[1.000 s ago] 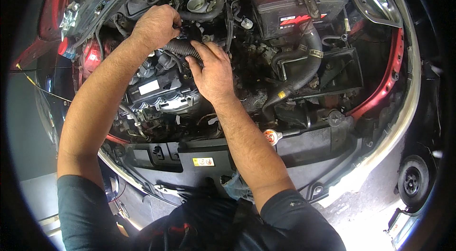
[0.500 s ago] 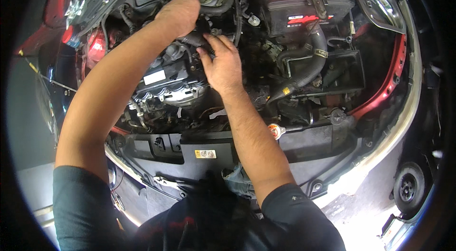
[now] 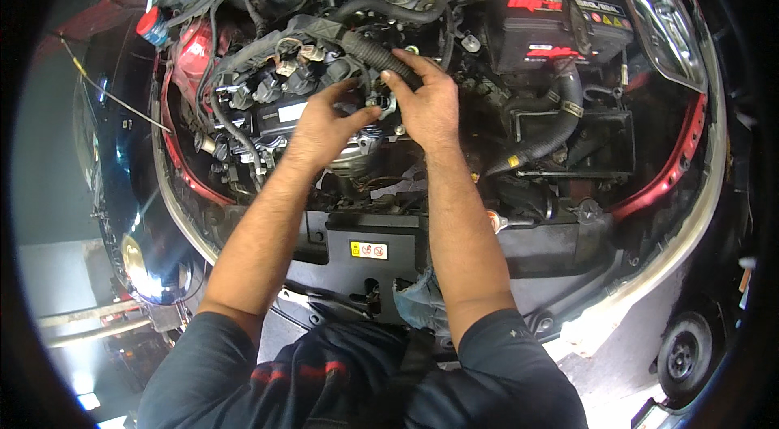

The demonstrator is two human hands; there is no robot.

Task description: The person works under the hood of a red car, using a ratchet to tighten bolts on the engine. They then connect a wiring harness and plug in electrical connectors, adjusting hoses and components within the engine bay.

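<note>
In the engine bay, my right hand (image 3: 432, 108) has its thumb and fingers around the lower end of a black corrugated wiring conduit (image 3: 369, 47). That conduit arcs over the engine from the left. Just left of it, my left hand (image 3: 321, 127) is at the engine top, thumb and fingers apart, close to a small connector (image 3: 383, 103). Nothing shows in its grasp, though some fingertips are hidden among the wires. Behind my left hand lies the black engine cover with a white label (image 3: 294, 112), beside a row of ignition coils (image 3: 268, 90).
A black car battery (image 3: 556, 27) stands at the far right, with an open air filter box (image 3: 604, 141) nearer me. A thick ribbed hose (image 3: 540, 153) runs past the box. The radiator cap (image 3: 495, 220) and front panel (image 3: 324, 230) lie nearest. A prop rod (image 3: 122, 92) slants at left.
My left hand has come back from the far side of the engine toward me, its closed fingers spreading. My right hand has shifted slightly right. The arched conduit has come into view.
</note>
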